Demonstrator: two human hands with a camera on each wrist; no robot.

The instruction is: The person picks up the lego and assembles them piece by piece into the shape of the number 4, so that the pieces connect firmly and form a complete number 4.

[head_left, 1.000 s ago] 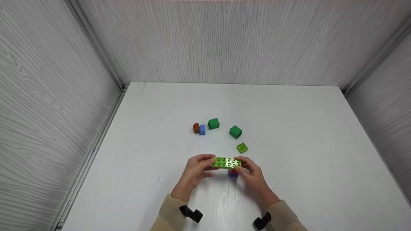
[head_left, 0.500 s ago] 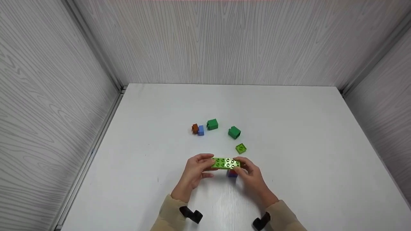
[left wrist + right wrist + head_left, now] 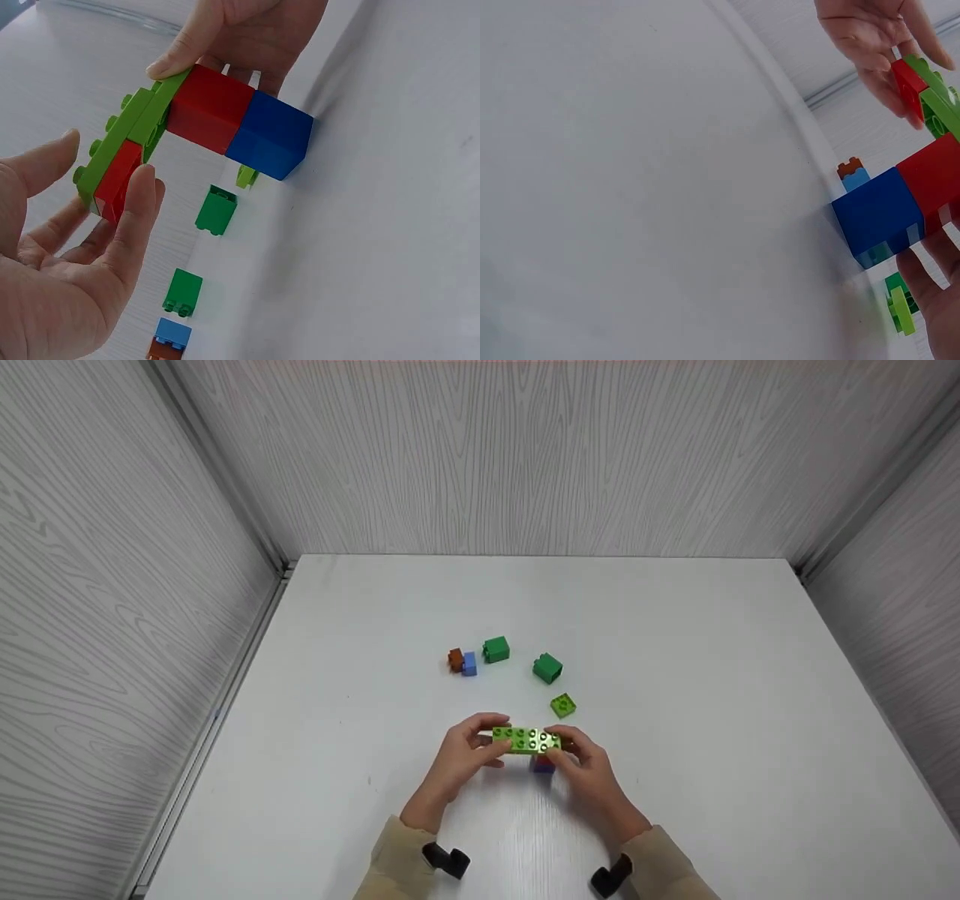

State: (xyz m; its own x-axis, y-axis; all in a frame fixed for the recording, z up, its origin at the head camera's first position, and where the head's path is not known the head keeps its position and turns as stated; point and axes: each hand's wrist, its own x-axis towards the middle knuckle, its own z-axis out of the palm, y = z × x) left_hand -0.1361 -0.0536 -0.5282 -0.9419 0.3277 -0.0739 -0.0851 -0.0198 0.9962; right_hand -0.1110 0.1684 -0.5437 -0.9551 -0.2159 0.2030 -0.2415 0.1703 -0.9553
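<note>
A build of toy bricks hangs above the white table. In the left wrist view, light green studded bricks (image 3: 124, 127) lie across its top, a red brick (image 3: 210, 109) and a blue brick (image 3: 270, 135) form one leg, and a smaller red brick (image 3: 118, 180) sits under the other end. My right hand (image 3: 592, 772) grips the build at the green and red leg end, thumb on the studs. Around the smaller red brick are the fingers of my left hand (image 3: 461, 757); its thumb stands apart from the green in the left wrist view. Some fingertips are hidden.
Beyond the hands on the table (image 3: 675, 660) lie two dark green bricks, one left (image 3: 496, 649) and one right (image 3: 548, 667). A small light green brick (image 3: 563, 705) lies nearer. A brown brick (image 3: 456, 660) adjoins a light blue brick (image 3: 469, 664). Panelled walls enclose the table.
My left hand has shifted its fingers at the green end: the end now shows, and the thumb sits further right and lower. My right hand and the loose bricks stay put.
</note>
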